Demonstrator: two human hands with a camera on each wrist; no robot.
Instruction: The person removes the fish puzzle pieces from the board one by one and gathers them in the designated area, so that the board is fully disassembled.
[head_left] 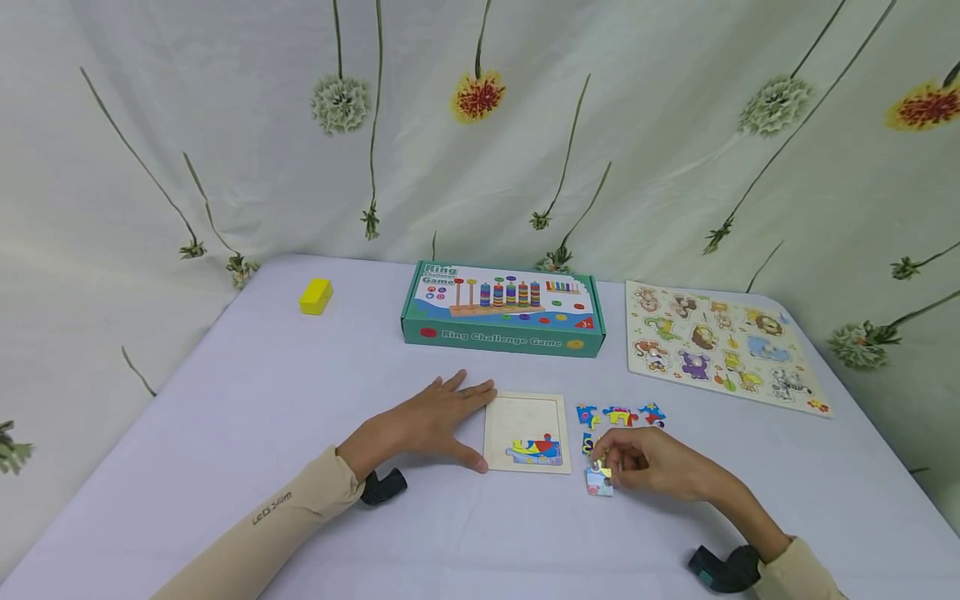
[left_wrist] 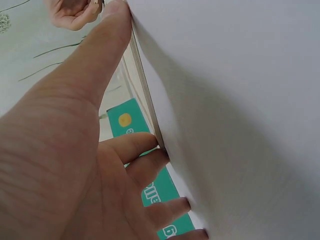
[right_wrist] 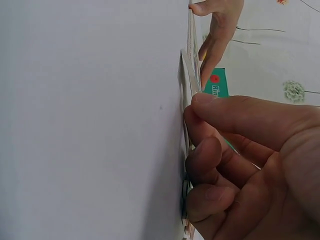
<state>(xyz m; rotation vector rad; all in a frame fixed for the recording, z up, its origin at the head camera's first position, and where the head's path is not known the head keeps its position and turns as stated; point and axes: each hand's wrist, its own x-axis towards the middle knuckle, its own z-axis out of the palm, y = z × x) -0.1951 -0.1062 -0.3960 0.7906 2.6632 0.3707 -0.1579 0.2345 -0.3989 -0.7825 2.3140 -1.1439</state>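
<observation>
My left hand (head_left: 438,422) spreads its fingers on the table, with thumb and fingertips against the left edge of a square wooden puzzle tray (head_left: 525,415). A few joined colourful pieces (head_left: 542,451) lie in the tray's lower right part. Just right of the tray, my right hand (head_left: 657,462) pinches a light-blue jigsaw piece (head_left: 599,482) between thumb and index finger. In the right wrist view that piece (right_wrist: 187,75) is tilted, one edge off the table. Loose jigsaw pieces (head_left: 620,416) lie above the right hand, one (head_left: 587,443) partly hidden by its fingers.
Behind the tray stands a green Ring Challenge Game box (head_left: 504,332). An animal puzzle board (head_left: 723,397) lies at the back right, and a yellow block (head_left: 317,297) sits at the back left. A flower-printed cloth (head_left: 675,208) hangs behind the table.
</observation>
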